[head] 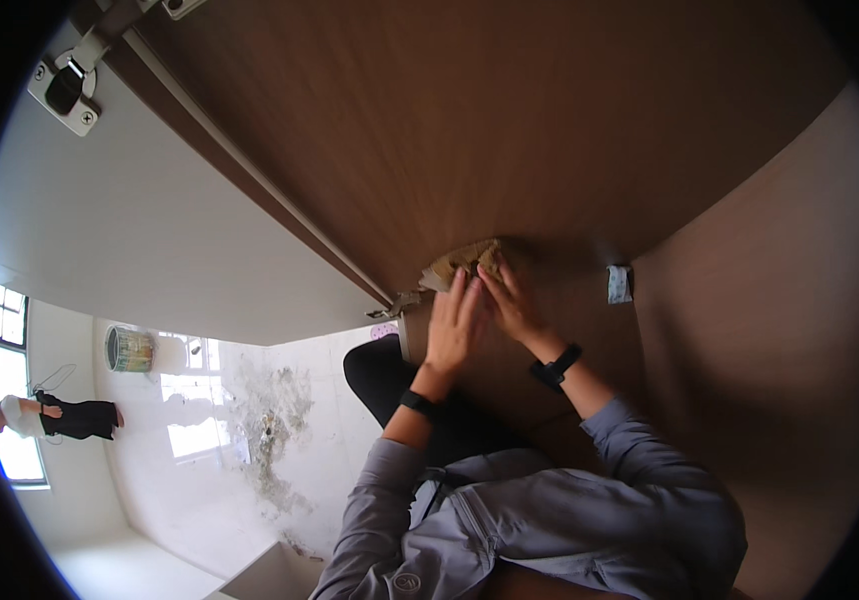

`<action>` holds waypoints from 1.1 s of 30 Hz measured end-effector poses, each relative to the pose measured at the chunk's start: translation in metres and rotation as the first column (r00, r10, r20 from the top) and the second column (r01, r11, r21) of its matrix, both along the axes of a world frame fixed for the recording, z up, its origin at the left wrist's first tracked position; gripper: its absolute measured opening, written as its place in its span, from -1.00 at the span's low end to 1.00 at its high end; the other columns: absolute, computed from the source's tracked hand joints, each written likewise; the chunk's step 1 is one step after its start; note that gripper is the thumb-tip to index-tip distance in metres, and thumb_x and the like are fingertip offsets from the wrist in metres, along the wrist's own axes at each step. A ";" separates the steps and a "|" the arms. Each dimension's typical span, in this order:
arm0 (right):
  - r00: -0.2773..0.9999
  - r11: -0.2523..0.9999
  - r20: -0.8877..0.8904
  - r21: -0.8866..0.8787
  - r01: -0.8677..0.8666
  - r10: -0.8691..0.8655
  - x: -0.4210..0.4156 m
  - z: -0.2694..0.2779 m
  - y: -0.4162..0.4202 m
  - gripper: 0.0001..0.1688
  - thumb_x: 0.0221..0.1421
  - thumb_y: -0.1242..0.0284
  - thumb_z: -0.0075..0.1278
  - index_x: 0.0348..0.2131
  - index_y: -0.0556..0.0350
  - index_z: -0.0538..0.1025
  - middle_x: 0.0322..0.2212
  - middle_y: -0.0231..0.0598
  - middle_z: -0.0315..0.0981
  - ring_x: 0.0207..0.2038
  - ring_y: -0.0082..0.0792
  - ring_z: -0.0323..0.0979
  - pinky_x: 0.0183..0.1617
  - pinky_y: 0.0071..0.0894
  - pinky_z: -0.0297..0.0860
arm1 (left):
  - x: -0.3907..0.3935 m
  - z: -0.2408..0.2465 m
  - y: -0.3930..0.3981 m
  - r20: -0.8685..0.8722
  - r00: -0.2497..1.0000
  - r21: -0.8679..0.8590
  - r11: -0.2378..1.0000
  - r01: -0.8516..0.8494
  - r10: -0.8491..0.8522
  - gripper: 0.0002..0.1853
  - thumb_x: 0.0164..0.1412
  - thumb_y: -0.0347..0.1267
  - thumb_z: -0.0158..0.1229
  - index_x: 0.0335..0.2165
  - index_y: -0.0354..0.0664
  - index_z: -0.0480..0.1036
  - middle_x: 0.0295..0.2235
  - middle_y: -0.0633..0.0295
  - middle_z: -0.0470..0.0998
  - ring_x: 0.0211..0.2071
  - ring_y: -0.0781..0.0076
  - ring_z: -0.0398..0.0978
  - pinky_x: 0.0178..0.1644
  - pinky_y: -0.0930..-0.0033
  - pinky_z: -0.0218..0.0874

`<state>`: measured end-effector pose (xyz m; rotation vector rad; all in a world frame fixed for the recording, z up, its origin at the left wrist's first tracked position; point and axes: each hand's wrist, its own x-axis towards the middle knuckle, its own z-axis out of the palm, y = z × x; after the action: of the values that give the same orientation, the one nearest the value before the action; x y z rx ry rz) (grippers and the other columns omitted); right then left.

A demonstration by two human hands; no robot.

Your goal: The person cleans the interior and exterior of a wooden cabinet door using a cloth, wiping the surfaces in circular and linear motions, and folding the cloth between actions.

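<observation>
Inside a wood-grain cabinet, a crumpled tan cloth [448,264] rests against the brown panel [519,135], near its lower edge. My left hand [450,330] has its fingertips on the near side of the cloth. Close beside it, my right hand [517,306] holds the right part of the cloth, with the fingers bent over it. The two hands nearly touch, and their palms are partly hidden. A black band circles each wrist.
A pale cabinet door [151,195] with a metal hinge [65,94] stands swung out at left. A small white packet [619,285] lies by the inner corner. Beyond are a stained tile floor [272,427], a paint bucket [129,349] and another person [61,416] by a window.
</observation>
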<state>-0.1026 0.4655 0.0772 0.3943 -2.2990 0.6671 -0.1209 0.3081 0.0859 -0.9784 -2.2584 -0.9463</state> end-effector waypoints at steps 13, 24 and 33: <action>0.904 0.960 0.426 -0.248 0.127 -0.009 0.076 -0.004 -0.001 -0.77 -0.03 0.58 0.08 -0.27 0.06 0.54 -0.39 -0.24 0.49 -0.39 -0.19 0.50 -0.39 -0.34 0.41 | 0.023 -0.016 -0.044 0.524 0.825 -0.284 0.957 -0.065 0.211 -0.78 -0.01 -0.42 0.15 -0.29 0.00 0.53 -0.30 0.29 0.52 -0.34 0.15 0.52 -0.32 0.22 0.37; 0.995 0.964 -0.047 -0.247 -0.101 0.093 -0.011 0.087 -0.039 -0.59 -0.10 0.67 0.09 -0.18 0.03 0.49 -0.20 -0.29 0.39 -0.21 -0.24 0.43 -0.21 -0.37 0.42 | -0.017 0.064 -0.057 0.140 0.919 0.178 0.904 -0.389 0.368 -0.80 -0.04 -0.61 0.08 -0.36 -0.16 0.45 -0.35 0.21 0.43 -0.27 0.18 0.44 -0.22 0.26 0.32; 0.944 0.938 -0.020 0.128 -0.323 0.328 -0.047 -0.016 -0.052 -0.74 -0.06 0.59 -0.03 -0.28 0.10 0.55 -0.21 -0.38 0.43 -0.19 -0.39 0.43 -0.09 -0.43 0.41 | -0.024 -0.031 -0.058 0.153 0.887 -0.233 0.888 -0.397 0.436 -0.82 -0.02 -0.58 -0.01 -0.36 -0.19 0.37 -0.30 0.16 0.39 -0.21 0.10 0.39 -0.20 0.21 0.33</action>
<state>-0.1493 0.4132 0.0613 0.8544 -2.2628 0.6694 -0.1448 0.2502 0.0548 -0.4423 -2.6258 -0.6637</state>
